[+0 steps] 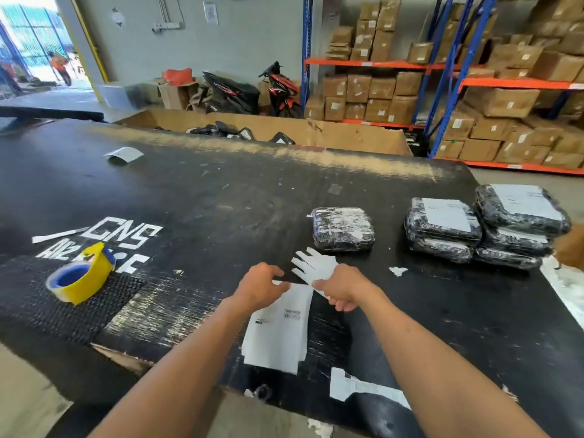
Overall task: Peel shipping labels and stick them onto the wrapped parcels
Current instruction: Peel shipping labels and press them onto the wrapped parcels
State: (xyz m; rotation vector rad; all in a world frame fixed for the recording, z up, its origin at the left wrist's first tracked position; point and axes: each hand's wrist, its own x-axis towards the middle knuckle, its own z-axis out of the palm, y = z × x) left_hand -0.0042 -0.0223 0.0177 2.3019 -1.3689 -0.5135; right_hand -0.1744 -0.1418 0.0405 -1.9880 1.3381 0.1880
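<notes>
A stack of white shipping labels (pixel 278 330) lies on the black table (pixel 202 197) in front of me. My left hand (pixel 260 284) presses its fingertips on the stack's top edge. My right hand (pixel 343 287) grips a fan of white label sheets (pixel 313 263) pulled up from the stack's top right corner. A single black wrapped parcel (pixel 343 229) lies just beyond my hands. Further right stands a pile of several wrapped parcels (pixel 483 226) with white labels on top.
A yellow tape roll with a blue core (pixel 79 278) sits at the left. A loose white sheet (pixel 123 154) lies far left. A cardboard bin (pixel 316 131) with dark parcels stands behind the table. Shelves of cartons (pixel 474 90) fill the right.
</notes>
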